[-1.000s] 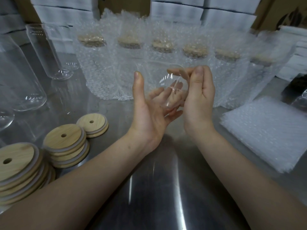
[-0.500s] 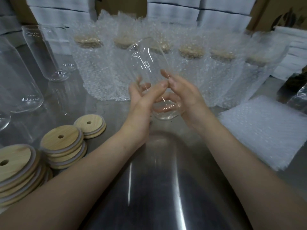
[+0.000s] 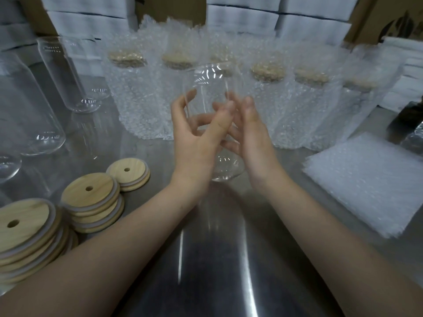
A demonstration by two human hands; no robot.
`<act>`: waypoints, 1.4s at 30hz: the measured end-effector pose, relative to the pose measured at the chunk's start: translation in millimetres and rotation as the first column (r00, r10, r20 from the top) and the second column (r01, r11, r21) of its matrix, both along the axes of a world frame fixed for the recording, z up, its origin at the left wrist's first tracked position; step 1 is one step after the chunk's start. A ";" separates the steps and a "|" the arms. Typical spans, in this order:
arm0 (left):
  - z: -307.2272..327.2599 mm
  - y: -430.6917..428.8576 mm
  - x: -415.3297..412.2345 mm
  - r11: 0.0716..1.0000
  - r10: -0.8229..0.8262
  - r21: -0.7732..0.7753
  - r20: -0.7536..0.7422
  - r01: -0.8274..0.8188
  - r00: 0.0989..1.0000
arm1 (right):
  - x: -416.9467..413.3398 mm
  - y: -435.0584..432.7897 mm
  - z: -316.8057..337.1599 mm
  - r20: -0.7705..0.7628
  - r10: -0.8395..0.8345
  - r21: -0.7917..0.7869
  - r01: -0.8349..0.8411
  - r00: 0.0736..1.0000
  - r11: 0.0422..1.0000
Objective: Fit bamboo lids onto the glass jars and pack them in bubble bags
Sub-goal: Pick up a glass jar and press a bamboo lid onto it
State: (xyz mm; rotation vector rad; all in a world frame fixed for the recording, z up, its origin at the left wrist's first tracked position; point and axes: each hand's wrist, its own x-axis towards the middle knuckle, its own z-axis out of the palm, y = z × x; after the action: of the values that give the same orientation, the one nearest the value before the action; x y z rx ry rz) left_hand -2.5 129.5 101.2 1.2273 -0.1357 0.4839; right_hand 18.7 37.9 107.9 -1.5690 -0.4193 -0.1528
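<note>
Glass jar (image 3: 209, 88) is held upright at centre, gripped low between both hands: left hand (image 3: 196, 140) curls round its left side, right hand (image 3: 253, 136) wraps its right. Bamboo lids (image 3: 89, 197) are stacked near left, flat bubble bags (image 3: 368, 181) lie right, and bagged jars (image 3: 267, 92) line the far side of the metal table (image 3: 217, 259).

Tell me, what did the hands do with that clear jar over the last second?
The glass jar was swung from base facing the camera to upright, mouth up, then eased slightly lower toward the steel table. The left hand and right hand kept hold of it, re-gripping round its sides. The bamboo lid stacks, bagged jars, flat bubble bags and empty jars stayed put.
</note>
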 end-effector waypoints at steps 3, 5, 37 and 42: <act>-2.3 -0.6 0.1 0.997 -0.081 0.019 0.005 0.080 0.997 | 5.2 -5.5 3.9 -0.135 0.081 0.114 -0.066 0.987 0.991; -2.7 0.9 1.4 0.992 -0.124 0.033 -0.008 0.125 0.992 | 6.5 -8.6 5.9 -0.194 0.124 0.210 -0.082 0.973 0.974; 0.3 1.0 -1.7 0.982 -0.186 0.005 -0.012 0.186 0.982 | 11.8 -12.4 1.5 -0.259 0.005 0.191 0.046 0.966 0.980; -0.5 1.4 1.8 0.930 -0.350 -0.099 0.054 0.354 0.935 | 15.2 -16.4 0.6 -0.332 0.075 0.240 0.007 0.940 0.971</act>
State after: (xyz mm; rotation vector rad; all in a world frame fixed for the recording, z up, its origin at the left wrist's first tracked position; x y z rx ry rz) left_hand -0.6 130.9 100.7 1.0601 -0.3500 0.1961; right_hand 33.8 21.5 108.5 -1.3167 -0.1496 0.0929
